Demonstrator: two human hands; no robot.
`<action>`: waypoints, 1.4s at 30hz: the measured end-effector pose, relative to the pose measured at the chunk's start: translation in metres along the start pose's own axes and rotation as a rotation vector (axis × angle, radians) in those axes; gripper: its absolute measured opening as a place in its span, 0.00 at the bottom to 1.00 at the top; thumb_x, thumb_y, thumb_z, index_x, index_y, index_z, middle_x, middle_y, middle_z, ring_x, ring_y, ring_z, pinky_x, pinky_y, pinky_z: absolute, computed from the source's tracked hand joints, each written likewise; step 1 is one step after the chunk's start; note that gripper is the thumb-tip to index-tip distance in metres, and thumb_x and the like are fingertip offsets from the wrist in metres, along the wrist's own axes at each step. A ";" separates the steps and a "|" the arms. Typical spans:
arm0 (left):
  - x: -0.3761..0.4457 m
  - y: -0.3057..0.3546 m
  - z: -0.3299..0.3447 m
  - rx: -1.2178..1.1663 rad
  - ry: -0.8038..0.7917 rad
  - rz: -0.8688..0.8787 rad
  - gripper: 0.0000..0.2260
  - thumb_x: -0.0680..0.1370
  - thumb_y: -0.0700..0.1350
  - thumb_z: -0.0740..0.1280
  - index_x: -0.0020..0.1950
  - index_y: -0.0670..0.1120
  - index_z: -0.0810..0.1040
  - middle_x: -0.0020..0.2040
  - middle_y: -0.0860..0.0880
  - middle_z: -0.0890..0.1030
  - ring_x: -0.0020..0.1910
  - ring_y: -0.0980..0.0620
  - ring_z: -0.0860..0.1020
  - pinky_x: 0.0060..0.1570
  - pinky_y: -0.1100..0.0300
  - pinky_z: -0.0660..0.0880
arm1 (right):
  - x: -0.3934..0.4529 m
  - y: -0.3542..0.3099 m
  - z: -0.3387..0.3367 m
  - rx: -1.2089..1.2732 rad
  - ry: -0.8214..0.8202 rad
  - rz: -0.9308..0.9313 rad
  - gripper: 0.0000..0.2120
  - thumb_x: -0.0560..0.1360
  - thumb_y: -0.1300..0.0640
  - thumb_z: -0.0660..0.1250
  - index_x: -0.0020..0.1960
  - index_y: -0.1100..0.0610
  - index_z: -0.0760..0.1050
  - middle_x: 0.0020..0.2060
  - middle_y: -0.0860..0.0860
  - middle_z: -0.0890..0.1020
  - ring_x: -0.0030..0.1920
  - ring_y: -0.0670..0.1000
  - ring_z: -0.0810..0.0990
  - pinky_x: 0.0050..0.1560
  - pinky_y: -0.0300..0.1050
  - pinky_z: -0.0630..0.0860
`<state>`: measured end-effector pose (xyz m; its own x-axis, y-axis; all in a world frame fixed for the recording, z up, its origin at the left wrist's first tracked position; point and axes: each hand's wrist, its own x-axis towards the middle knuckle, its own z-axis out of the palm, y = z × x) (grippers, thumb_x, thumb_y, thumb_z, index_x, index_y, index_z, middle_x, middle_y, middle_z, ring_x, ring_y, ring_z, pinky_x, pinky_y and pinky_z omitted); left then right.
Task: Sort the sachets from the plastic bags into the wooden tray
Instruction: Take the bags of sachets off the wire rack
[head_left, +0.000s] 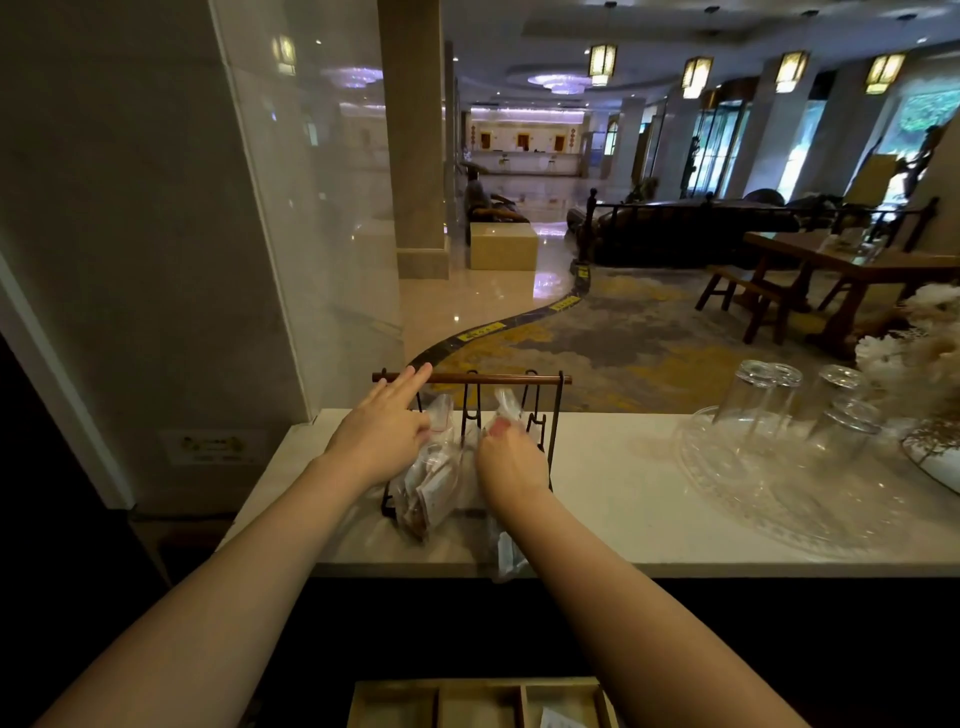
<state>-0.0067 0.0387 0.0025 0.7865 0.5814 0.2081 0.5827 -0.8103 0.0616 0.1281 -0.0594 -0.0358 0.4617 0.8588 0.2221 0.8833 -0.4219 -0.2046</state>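
Sachets (434, 491) sit packed inside clear plastic bags (423, 483) that lie on the pale surface (613, 499) at the foot of a small rack (470, 379) with a wooden bar and dark hooks; one more bag (506, 558) hangs over the near edge. They look light, flat and limp, the film slippery and crinkly, so a pinch at a bag's top seam, or on a sachet's edge once the mouth is open, should serve best. The left hand (379, 441) rests on the left bag with two fingers stretched out toward the bar, its thumb side hidden, so whether it pinches the film cannot be told. The right hand (511, 457) curls its fingers round the top of the bag beside it. The wooden tray (480, 701), divided into compartments, lies at the bottom edge, well apart from the bags, with one pale sachet (558, 719) in its right compartment. To the right stand upturned glasses (766, 400) on a clear glass platter (779, 509). Beyond is a wide hotel lobby with polished floor and patterned carpet.
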 end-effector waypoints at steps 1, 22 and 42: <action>0.000 0.001 0.000 0.002 -0.007 -0.006 0.12 0.80 0.50 0.59 0.47 0.51 0.82 0.80 0.49 0.45 0.78 0.50 0.44 0.75 0.51 0.43 | 0.001 0.001 0.000 -0.010 -0.002 -0.043 0.13 0.78 0.64 0.59 0.61 0.64 0.73 0.60 0.61 0.76 0.58 0.56 0.77 0.59 0.49 0.76; -0.007 0.023 -0.011 -0.330 -0.054 -0.221 0.25 0.76 0.51 0.65 0.72 0.50 0.66 0.79 0.57 0.47 0.77 0.51 0.50 0.72 0.49 0.57 | -0.047 0.027 -0.109 1.180 0.223 -0.117 0.05 0.72 0.62 0.70 0.39 0.58 0.77 0.35 0.54 0.79 0.37 0.52 0.77 0.43 0.50 0.75; -0.109 0.076 -0.004 -0.609 0.383 -0.034 0.13 0.80 0.46 0.57 0.39 0.44 0.72 0.38 0.48 0.75 0.37 0.50 0.74 0.37 0.57 0.71 | -0.168 0.072 -0.039 1.467 -0.274 -0.017 0.09 0.65 0.50 0.73 0.36 0.52 0.74 0.37 0.49 0.81 0.39 0.52 0.81 0.36 0.48 0.78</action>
<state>-0.0489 -0.0868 -0.0113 0.5780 0.6309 0.5176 0.2999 -0.7541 0.5843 0.1173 -0.2454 -0.0502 0.2761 0.9572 0.0866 -0.0558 0.1060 -0.9928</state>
